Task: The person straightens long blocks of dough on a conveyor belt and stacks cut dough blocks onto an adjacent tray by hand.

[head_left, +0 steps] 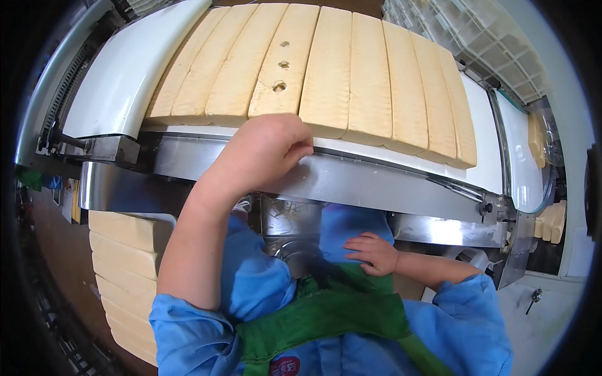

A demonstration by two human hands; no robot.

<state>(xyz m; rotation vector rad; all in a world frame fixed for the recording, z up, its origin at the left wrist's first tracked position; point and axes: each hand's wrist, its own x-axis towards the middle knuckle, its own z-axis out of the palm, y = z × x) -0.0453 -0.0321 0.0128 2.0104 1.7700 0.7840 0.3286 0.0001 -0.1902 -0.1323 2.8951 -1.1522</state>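
Three holes pit one block mid-row on the white belt; curled left hand, contents unclear, sits by its near end, right hand spread on thigh; careless pressing could crumble that weakened block.

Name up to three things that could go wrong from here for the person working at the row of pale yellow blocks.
1. The left hand is curled close to the near end of the block with three holes; a slip might dent it.
2. If the white belt runs, that hand, near the steel rail, could perhaps get pinched.
3. The lower-left blocks might be knocked by the left sleeve.
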